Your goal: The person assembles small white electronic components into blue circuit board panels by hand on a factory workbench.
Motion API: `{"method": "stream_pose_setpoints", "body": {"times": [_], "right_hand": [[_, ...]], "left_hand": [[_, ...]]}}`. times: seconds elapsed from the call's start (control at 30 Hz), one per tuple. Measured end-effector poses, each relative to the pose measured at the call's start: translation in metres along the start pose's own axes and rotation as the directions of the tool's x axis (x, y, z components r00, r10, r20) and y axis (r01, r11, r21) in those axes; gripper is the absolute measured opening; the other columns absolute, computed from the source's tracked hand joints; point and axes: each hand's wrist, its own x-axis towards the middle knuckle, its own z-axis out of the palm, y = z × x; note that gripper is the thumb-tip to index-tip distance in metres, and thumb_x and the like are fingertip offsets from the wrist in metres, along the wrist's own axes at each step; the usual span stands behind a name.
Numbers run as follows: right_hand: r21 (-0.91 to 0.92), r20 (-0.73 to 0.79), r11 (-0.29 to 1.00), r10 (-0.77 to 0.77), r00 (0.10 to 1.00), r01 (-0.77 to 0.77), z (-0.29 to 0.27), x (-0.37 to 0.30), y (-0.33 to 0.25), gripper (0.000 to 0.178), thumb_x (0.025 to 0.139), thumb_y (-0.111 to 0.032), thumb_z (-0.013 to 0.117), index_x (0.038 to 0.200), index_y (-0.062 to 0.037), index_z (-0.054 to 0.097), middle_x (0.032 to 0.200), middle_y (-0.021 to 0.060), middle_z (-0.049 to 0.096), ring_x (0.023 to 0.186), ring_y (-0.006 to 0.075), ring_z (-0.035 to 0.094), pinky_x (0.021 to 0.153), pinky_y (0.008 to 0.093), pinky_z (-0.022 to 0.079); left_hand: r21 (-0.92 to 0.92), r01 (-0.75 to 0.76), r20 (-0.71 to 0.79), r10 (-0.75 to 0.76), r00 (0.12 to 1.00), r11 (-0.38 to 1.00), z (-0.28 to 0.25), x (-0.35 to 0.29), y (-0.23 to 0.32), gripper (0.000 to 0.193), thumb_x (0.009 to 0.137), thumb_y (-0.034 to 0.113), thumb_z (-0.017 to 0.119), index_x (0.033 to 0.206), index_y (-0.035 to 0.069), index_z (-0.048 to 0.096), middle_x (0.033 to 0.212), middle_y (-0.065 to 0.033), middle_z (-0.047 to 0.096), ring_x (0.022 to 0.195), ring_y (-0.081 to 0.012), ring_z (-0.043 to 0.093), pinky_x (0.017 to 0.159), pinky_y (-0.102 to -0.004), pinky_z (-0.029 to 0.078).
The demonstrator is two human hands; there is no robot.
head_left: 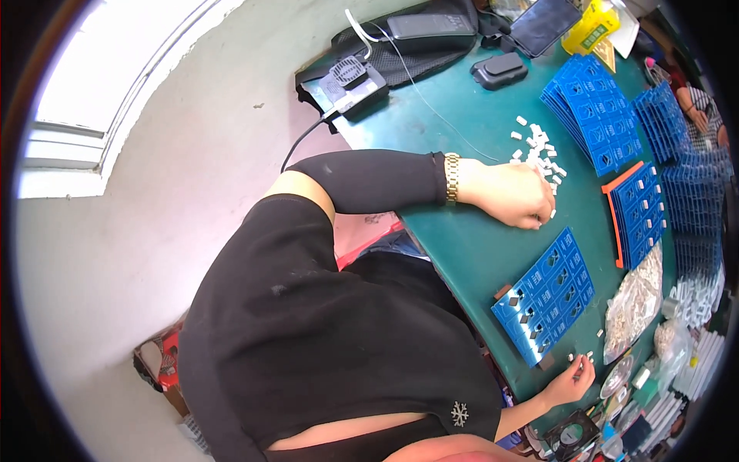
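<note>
My left hand (512, 194), with a gold watch (452, 179) on its wrist, lies on the green table with its fingers curled down. It is beside a loose pile of small white blocks (539, 144). A white speck shows at its fingertips, but what they grip is hidden. Between my hands a blue circuit board panel (545, 296) with black square parts lies tilted on dark supports. My right hand (568, 385) is low at the right, with thumb and fingers pinched together. Small white blocks (590, 356) show at and around its fingertips.
Stacks of blue panels (596, 115) stand at the far side, one group in an orange-edged holder (612, 219). A clear bag of small parts (635, 304) lies beyond the panel. A black case (499, 71) and a cable (431, 108) are at the back. Another person's hand (697, 115) shows far right.
</note>
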Motion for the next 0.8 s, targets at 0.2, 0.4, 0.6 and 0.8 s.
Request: {"method": "stream_pose_setpoints", "body": {"times": [0.2, 0.4, 0.6, 0.8], "right_hand": [[0.099, -0.027, 0.993, -0.067, 0.997, 0.069, -0.002, -0.002, 0.010, 0.010, 0.087, -0.001, 0.070, 0.096, 0.0053, 0.069, 0.096, 0.0116, 0.064, 0.084, 0.0199, 0.062, 0.071, 0.0311, 0.053], [0.089, -0.052, 0.995, -0.044, 0.998, 0.049, -0.008, -0.008, 0.020, 0.010, 0.086, 0.000, 0.071, 0.095, 0.0057, 0.069, 0.095, 0.0121, 0.065, 0.084, 0.0207, 0.063, 0.073, 0.0311, 0.054], [-0.040, -0.161, 0.998, -0.046, 0.986, 0.040, -0.010, 0.007, 0.005, 0.013, 0.088, -0.006, 0.069, 0.098, 0.0027, 0.070, 0.096, 0.0107, 0.070, 0.087, 0.0203, 0.065, 0.082, 0.0298, 0.052], [0.665, 0.059, 0.692, 0.327, 0.943, -0.281, 0.022, 0.047, -0.058, 0.012, 0.080, 0.009, 0.068, 0.090, 0.0034, 0.068, 0.097, 0.0096, 0.067, 0.090, 0.0155, 0.062, 0.080, 0.0266, 0.050]], "left_hand": [[0.070, 0.065, 0.043, -0.068, 0.997, 0.995, 0.000, -0.002, 0.009, 0.015, 0.082, 0.022, 0.065, 0.081, 0.007, 0.065, 0.101, -0.0054, 0.065, 0.116, -0.0283, 0.057, 0.095, -0.0512, 0.043], [0.118, 0.093, 0.107, -0.106, 0.989, 0.989, 0.002, -0.002, 0.013, 0.016, 0.082, 0.025, 0.064, 0.082, 0.009, 0.066, 0.104, -0.0037, 0.065, 0.119, -0.0250, 0.054, 0.091, -0.0448, 0.043], [0.101, 0.054, 0.078, -0.062, 0.995, 0.993, -0.004, 0.000, 0.011, 0.011, 0.077, 0.020, 0.063, 0.076, 0.009, 0.062, 0.087, -0.0056, 0.060, 0.096, -0.0261, 0.057, 0.077, -0.0402, 0.050], [0.000, 0.177, -0.307, -0.169, 0.937, 0.984, -0.022, 0.001, 0.017, 0.016, 0.081, -0.001, 0.068, 0.096, 0.005, 0.066, 0.111, -0.0104, 0.070, 0.118, -0.0311, 0.061, 0.098, -0.0396, 0.045]]}}
